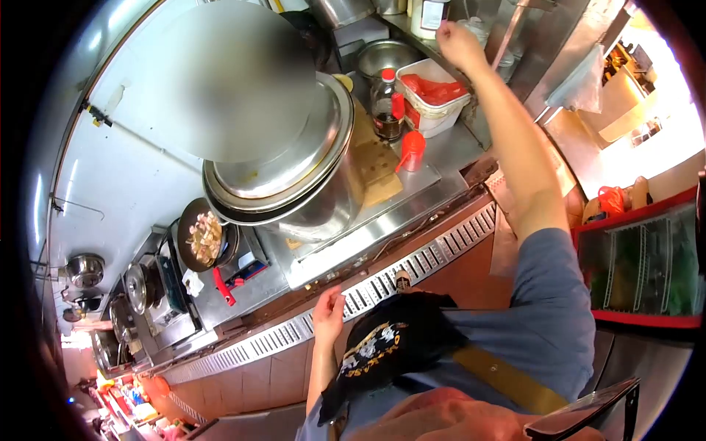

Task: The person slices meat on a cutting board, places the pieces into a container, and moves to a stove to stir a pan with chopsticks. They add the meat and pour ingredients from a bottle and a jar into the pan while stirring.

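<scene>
My right hand reaches out to the back shelf, beside a white tub with a label. Its fingers are curled together, and whatever they may hold is hidden. Below that forearm stands a white square bucket with a red plastic bag in it. Close to my body, my left hand hangs in the air over the floor grate, fingers loosely bent and nothing visible in them. A frying pan with chopped, pinkish meat-like pieces sits on a burner, its red handle pointing towards me.
A large steel pot stands on the counter, partly covered by a blurred patch. Nearby are a dark sauce bottle, a red cup and a metal bowl. A slotted floor drain runs along the counter; a red-framed glass cabinet is at right.
</scene>
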